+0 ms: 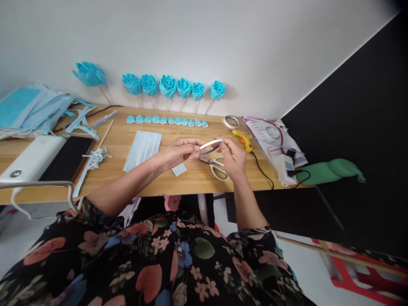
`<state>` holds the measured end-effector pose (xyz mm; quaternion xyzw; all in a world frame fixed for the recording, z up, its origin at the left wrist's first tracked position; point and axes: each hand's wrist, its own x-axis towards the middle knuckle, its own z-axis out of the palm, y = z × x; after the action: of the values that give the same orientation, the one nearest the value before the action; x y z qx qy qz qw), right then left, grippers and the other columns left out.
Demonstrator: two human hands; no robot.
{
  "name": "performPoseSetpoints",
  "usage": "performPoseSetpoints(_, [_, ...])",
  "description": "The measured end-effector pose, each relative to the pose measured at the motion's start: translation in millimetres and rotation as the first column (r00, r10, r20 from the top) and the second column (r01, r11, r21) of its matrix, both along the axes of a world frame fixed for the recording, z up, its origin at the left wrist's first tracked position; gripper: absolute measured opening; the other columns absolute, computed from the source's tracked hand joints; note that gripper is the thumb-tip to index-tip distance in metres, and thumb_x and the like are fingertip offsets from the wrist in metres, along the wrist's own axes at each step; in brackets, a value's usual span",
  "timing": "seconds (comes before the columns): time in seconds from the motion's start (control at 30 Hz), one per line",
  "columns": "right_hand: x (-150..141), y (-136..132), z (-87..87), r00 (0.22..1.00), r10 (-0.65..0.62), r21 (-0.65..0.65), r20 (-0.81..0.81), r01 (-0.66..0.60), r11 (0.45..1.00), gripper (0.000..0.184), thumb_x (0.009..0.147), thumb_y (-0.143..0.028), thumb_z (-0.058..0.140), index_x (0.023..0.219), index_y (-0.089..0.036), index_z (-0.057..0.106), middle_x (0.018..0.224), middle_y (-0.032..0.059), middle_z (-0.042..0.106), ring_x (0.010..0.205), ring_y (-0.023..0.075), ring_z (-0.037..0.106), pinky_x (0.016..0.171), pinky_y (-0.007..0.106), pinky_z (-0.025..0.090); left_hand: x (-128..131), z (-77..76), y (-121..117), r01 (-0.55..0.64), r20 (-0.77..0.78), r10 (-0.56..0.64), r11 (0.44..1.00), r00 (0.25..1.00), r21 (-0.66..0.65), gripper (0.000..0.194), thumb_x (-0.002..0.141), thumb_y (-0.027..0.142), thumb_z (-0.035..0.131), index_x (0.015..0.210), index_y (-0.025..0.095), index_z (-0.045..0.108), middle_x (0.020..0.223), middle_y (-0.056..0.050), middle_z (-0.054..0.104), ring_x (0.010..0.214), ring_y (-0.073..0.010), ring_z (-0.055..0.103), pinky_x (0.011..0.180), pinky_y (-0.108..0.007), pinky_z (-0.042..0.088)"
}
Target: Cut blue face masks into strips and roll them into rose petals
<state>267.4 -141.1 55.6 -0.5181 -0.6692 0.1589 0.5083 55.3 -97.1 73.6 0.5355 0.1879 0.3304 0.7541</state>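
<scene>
Above the table's near edge, my right hand (235,159) is closed on a narrow roll of white tape (211,143) with a blue inner side. My left hand (182,154) pinches the roll's left side, its fingers closed. Below and between the hands lie scissors (219,173) with white handles, their blades partly hidden. A small pale piece of mask fabric (179,169) lies beneath my left hand. Left of it is a flat light-blue face mask (143,148). A row of several small blue folded petals (167,120) runs behind my hands.
Several blue flowers on sticks (167,87) lean against the wall. At right are another tape roll (231,122), a yellow glue gun (244,139), a power strip (284,170) and a green pouch (330,171). At left are a mask stack (35,108), a power bank (33,159) and a phone (67,159).
</scene>
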Motion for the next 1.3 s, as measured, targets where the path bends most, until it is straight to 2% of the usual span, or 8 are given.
performPoseSetpoints(0.27, [4.6,-1.6,5.8,0.992,-0.003,0.035,0.123,-0.002,0.999,0.030,0.101,-0.040,0.051,0.106,-0.025,0.076,0.093,0.0054,0.078,0.094,0.0221,0.072,0.089,0.038,0.057,1.6,-2.4,0.7,0.016,0.039,-0.017,1.000,0.999,0.022,0.028,0.082,0.043,0.077,0.087,0.015,0.073,0.052,0.007,0.042,0.053,-0.0097,0.036,0.062,-0.028,0.033])
performPoseSetpoints(0.53, [11.7,-1.5,6.1,0.962,0.150,-0.288,-0.226,-0.213,0.934,0.028,0.089,-0.046,0.068,0.095,-0.021,0.078,0.064,-0.0013,0.068,0.054,0.0112,0.057,0.053,0.023,0.048,-0.3,-4.9,5.0,0.005,0.019,-0.006,0.998,1.000,0.070,0.047,0.081,0.063,0.077,0.085,0.016,0.074,0.054,0.005,0.041,0.057,-0.0115,0.040,0.062,-0.028,0.035])
performPoseSetpoints(0.73, [11.5,-5.1,8.6,0.885,0.238,-0.339,-0.401,-0.385,0.858,0.039,0.083,-0.058,0.074,0.089,-0.020,0.077,0.071,0.0018,0.072,0.061,0.0126,0.064,0.059,0.025,0.055,-1.6,-4.4,9.9,-0.043,0.019,0.041,0.993,0.999,0.110,0.048,0.081,0.064,0.077,0.081,0.016,0.075,0.054,0.005,0.040,0.057,-0.0111,0.040,0.061,-0.027,0.035])
performPoseSetpoints(0.93, [11.0,-9.3,2.9,0.904,0.293,-0.352,-0.312,-0.396,0.848,0.042,0.087,-0.059,0.068,0.092,-0.019,0.079,0.074,0.0033,0.076,0.063,0.0131,0.066,0.063,0.026,0.056,-5.2,-7.3,13.1,-0.056,-0.049,0.066,0.981,0.997,0.183,0.051,0.078,0.067,0.078,0.071,0.016,0.071,0.052,0.006,0.040,0.053,-0.0103,0.039,0.068,-0.031,0.045])
performPoseSetpoints(1.03, [16.0,-6.0,1.6,0.953,0.283,-0.287,-0.110,-0.303,0.909,0.031,0.091,-0.050,0.067,0.095,-0.022,0.081,0.085,0.0037,0.079,0.074,0.0166,0.071,0.070,0.030,0.058,-12.9,-6.2,17.4,-0.148,-0.149,0.207,0.931,0.967,0.333,0.051,0.076,0.068,0.078,0.084,0.018,0.076,0.071,-0.003,0.063,0.074,-0.0179,0.059,0.080,-0.034,0.049])
performPoseSetpoints(1.13, [36.6,2.2,-6.1,0.970,0.087,-0.156,0.229,-0.051,0.986,0.023,0.095,-0.038,0.063,0.097,-0.024,0.081,0.102,0.0056,0.080,0.094,0.0214,0.073,0.087,0.036,0.057,-28.9,-0.1,25.1,-0.242,-0.199,0.401,0.807,0.894,0.539,0.058,0.081,0.072,0.069,0.110,0.021,0.076,0.118,-0.011,0.073,0.119,-0.0298,0.061,0.104,-0.040,0.046])
performPoseSetpoints(1.2, [58.5,7.5,-18.0,0.903,-0.054,-0.131,0.426,0.121,0.984,0.024,0.097,-0.033,0.060,0.101,-0.022,0.081,0.107,0.0087,0.079,0.101,0.0241,0.072,0.091,0.037,0.055,-44.1,4.3,31.6,-0.289,-0.229,0.520,0.730,0.823,0.619,0.063,0.087,0.074,0.059,0.119,0.021,0.074,0.131,-0.011,0.070,0.129,-0.0327,0.056,0.111,-0.044,0.042])
performPoseSetpoints(1.3, [90.0,10.8,-39.7,0.778,-0.140,-0.179,0.613,0.309,0.934,0.023,0.096,-0.030,0.060,0.101,-0.021,0.081,0.109,0.0117,0.079,0.099,0.0268,0.072,0.089,0.039,0.055,-71.1,6.6,42.6,-0.312,-0.328,0.650,0.669,0.685,0.674,0.062,0.090,0.074,0.054,0.119,0.022,0.074,0.128,-0.010,0.072,0.127,-0.0334,0.058,0.110,-0.043,0.044])
